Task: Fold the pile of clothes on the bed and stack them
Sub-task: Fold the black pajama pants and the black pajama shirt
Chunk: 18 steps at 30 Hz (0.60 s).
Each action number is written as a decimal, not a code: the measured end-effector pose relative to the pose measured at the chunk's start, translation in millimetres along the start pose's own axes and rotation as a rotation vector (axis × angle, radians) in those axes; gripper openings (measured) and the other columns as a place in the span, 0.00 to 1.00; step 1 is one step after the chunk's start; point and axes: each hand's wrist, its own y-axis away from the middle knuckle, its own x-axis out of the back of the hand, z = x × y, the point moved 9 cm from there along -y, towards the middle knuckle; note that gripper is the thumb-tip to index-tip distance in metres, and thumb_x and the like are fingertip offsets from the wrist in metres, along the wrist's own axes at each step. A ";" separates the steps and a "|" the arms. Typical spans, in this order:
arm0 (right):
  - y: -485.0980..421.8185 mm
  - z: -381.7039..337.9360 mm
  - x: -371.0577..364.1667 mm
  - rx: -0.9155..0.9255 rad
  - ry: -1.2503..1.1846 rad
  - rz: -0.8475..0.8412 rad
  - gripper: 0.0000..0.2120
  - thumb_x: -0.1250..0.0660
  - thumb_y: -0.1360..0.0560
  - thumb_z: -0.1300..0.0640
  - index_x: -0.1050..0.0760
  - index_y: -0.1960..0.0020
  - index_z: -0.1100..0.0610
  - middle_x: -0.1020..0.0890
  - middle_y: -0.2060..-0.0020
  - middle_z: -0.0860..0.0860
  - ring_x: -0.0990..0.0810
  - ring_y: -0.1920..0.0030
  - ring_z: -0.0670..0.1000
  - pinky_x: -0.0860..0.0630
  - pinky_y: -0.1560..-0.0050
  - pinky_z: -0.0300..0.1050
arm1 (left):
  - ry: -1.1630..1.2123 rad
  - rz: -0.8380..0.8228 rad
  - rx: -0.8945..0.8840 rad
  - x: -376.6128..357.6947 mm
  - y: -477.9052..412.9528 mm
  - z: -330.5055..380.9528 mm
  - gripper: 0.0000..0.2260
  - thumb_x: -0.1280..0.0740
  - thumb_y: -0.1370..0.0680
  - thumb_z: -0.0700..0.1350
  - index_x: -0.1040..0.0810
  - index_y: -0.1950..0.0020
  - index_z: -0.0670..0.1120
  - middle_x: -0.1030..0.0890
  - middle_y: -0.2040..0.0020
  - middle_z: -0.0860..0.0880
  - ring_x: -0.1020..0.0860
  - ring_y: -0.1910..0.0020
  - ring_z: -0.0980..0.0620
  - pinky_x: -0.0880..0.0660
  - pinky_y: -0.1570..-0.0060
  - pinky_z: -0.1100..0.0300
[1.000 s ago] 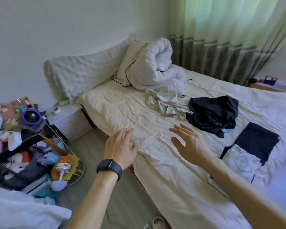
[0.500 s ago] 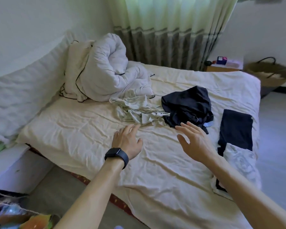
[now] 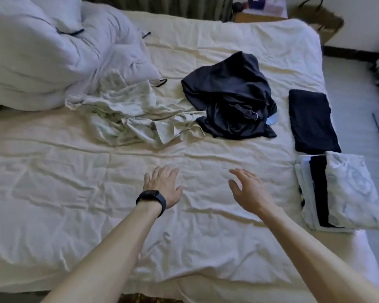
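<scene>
A crumpled pale green garment (image 3: 131,114) lies mid-bed, touching a crumpled dark navy garment (image 3: 230,97) to its right. At the bed's right edge sits a folded navy piece (image 3: 311,121), and nearer me a stack of folded white and black clothes (image 3: 341,191). My left hand (image 3: 162,184), with a black watch on the wrist, is spread flat over the cream sheet (image 3: 74,193), fingers straight. My right hand (image 3: 247,189) hovers beside it with relaxed fingers, holding nothing. Both hands are short of the crumpled garments.
A rolled white duvet (image 3: 42,51) fills the bed's far left corner. Beyond the bed's far edge stand a small table with items (image 3: 260,12) and a woven basket (image 3: 319,20). Grey floor runs along the right side.
The view has swung right and down over the bed, dropping the bedside clutter out of sight. Both hands stay empty and open, now nearer the middle of the sheet.
</scene>
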 end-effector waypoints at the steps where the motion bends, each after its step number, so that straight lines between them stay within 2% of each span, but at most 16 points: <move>1: -12.8 4.6 -19.0 -0.024 0.019 -0.026 0.23 0.43 0.16 0.46 0.35 0.22 0.49 0.32 0.23 0.48 0.40 0.21 0.51 0.43 0.22 0.49 | -0.001 -0.037 0.005 -20.2 -16.2 -11.3 0.29 0.44 0.19 0.61 0.48 0.19 0.57 0.47 0.18 0.48 0.50 0.20 0.44 0.49 0.24 0.43; 3: -41.9 16.8 -48.5 -0.083 0.064 -0.058 0.24 0.43 0.16 0.46 0.37 0.21 0.49 0.34 0.21 0.49 0.40 0.21 0.53 0.43 0.23 0.51 | -0.012 -0.080 -0.009 -58.4 -46.0 -27.7 0.31 0.46 0.19 0.64 0.52 0.19 0.58 0.52 0.18 0.48 0.54 0.19 0.43 0.52 0.24 0.40; 6: -99.6 41.3 -78.6 -0.187 0.071 -0.041 0.28 0.42 0.17 0.44 0.43 0.19 0.48 0.42 0.18 0.50 0.37 0.22 0.58 0.36 0.26 0.57 | -0.030 -0.049 -0.033 -108.0 -89.2 -51.2 0.32 0.50 0.20 0.68 0.57 0.19 0.62 0.58 0.18 0.50 0.59 0.19 0.44 0.56 0.24 0.37; 8: -144.7 54.7 -88.5 -0.251 0.014 0.016 0.31 0.41 0.17 0.44 0.48 0.18 0.49 0.50 0.17 0.49 0.37 0.23 0.59 0.34 0.27 0.58 | -0.062 -0.018 -0.050 -139.1 -111.9 -71.0 0.32 0.54 0.21 0.71 0.61 0.21 0.65 0.64 0.19 0.53 0.64 0.20 0.45 0.62 0.27 0.35; 10: -185.9 61.8 -93.1 -0.279 -0.019 0.123 0.34 0.39 0.18 0.46 0.50 0.17 0.51 0.53 0.17 0.50 0.40 0.21 0.58 0.36 0.26 0.57 | -0.097 0.055 -0.091 -164.5 -122.1 -87.8 0.31 0.61 0.23 0.73 0.67 0.23 0.67 0.70 0.21 0.57 0.70 0.22 0.48 0.68 0.28 0.34; 12: -219.5 59.9 -95.0 -0.250 0.007 0.225 0.35 0.39 0.18 0.46 0.51 0.17 0.50 0.54 0.17 0.50 0.41 0.21 0.57 0.36 0.27 0.56 | -0.119 0.188 -0.131 -177.1 -122.6 -97.8 0.31 0.65 0.23 0.73 0.68 0.23 0.65 0.70 0.21 0.58 0.69 0.21 0.49 0.69 0.28 0.35; 16: -262.8 47.4 -96.3 -0.194 0.122 0.276 0.35 0.41 0.20 0.46 0.52 0.18 0.44 0.51 0.17 0.51 0.34 0.25 0.62 0.34 0.29 0.57 | -0.113 0.309 -0.191 -186.2 -123.0 -98.9 0.31 0.62 0.21 0.71 0.63 0.20 0.62 0.62 0.18 0.55 0.61 0.19 0.47 0.63 0.26 0.34; 18: -273.4 46.8 -97.0 -0.242 0.077 0.271 0.35 0.44 0.22 0.45 0.52 0.18 0.43 0.41 0.20 0.53 0.31 0.28 0.61 0.34 0.31 0.56 | -0.106 0.319 -0.198 -187.4 -124.0 -99.2 0.31 0.61 0.21 0.70 0.62 0.20 0.62 0.62 0.18 0.55 0.61 0.19 0.47 0.62 0.26 0.34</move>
